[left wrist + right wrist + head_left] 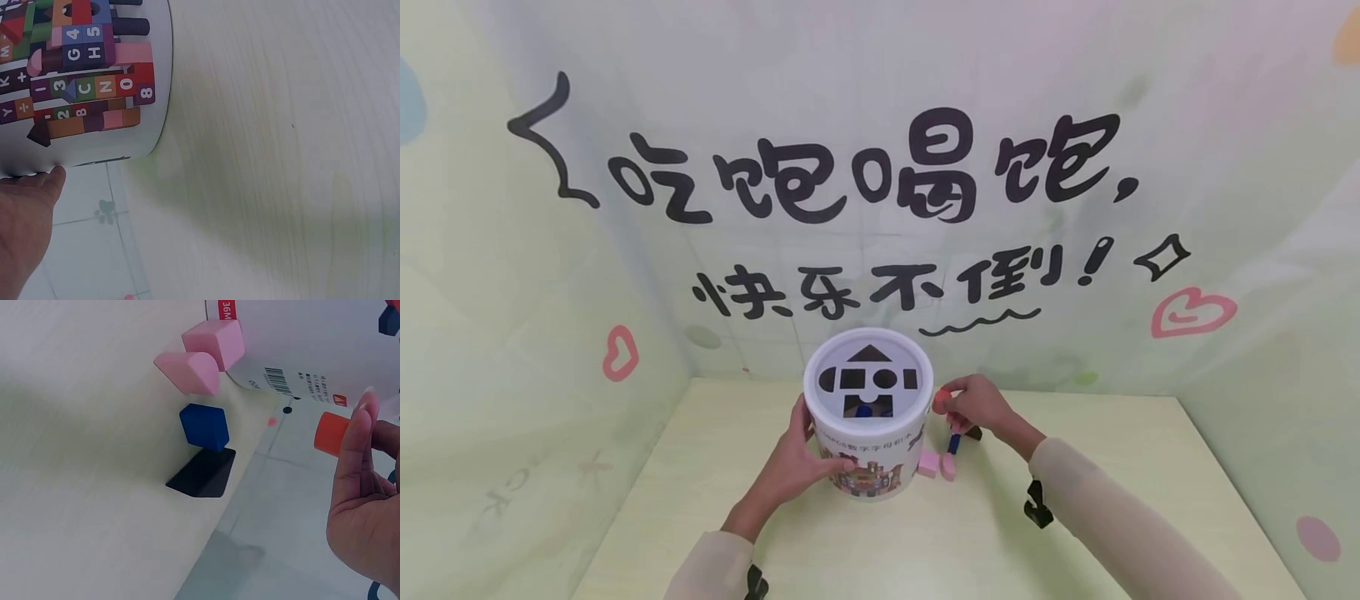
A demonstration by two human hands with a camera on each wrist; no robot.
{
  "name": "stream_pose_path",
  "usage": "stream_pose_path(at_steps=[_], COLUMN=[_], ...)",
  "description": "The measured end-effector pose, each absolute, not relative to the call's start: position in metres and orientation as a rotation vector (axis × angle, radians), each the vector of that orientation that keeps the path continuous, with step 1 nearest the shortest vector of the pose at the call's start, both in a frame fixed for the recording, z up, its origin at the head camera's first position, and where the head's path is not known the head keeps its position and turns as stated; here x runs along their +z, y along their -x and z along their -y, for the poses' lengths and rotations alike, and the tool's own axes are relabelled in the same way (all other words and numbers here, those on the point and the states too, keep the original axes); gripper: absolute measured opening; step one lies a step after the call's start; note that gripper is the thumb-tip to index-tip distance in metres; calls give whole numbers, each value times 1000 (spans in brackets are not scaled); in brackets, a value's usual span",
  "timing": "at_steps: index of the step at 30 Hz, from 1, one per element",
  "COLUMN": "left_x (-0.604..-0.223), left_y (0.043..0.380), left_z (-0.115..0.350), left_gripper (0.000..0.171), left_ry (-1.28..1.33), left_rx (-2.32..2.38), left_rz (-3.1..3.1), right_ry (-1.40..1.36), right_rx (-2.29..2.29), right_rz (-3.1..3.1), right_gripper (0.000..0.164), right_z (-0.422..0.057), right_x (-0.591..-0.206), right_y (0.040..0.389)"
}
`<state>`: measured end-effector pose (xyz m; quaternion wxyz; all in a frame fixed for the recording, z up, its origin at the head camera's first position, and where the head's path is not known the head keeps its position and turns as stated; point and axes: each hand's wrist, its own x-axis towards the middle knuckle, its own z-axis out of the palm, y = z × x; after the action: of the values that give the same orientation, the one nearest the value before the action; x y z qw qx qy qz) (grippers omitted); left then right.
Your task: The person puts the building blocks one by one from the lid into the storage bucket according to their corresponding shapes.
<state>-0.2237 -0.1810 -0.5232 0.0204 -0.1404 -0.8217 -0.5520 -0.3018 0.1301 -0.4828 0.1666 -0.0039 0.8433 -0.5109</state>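
Note:
A white block bucket [880, 450] stands on the table, its side printed with colourful letter and number blocks. Shaped holes pierce its lid [898, 354], among them a triangle, a square and a round one. My left hand [801, 458] holds the bucket from the left, thumb across the front and fingers around the side. Beside the rim on the right, my right hand [985, 404] pinches an orange-red cylinder block [331, 433] between thumb and fingertips. Through the lowest hole something blue shows inside the bucket.
Right of the bucket lie a pink cube-like block [215, 344], a pink rounded block [190, 372], a blue block [205, 427] and a black block [203, 474]. The pale wooden table [700, 467] meets a printed fabric wall [760, 83] at its back edge.

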Motion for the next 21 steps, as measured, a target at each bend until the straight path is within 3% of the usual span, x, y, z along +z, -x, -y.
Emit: stream_pose_path(at_steps=[21], left_x=[-523], left_y=[224], left_z=[182], left_gripper=[123], left_ry=[413], left_rx=[-1727], left_rz=[2559], right_ry=[215], right_rx=[-1315], right_rz=[-2460], right_gripper=[29], right_z=[-130], right_x=[-415], right_y=[295])
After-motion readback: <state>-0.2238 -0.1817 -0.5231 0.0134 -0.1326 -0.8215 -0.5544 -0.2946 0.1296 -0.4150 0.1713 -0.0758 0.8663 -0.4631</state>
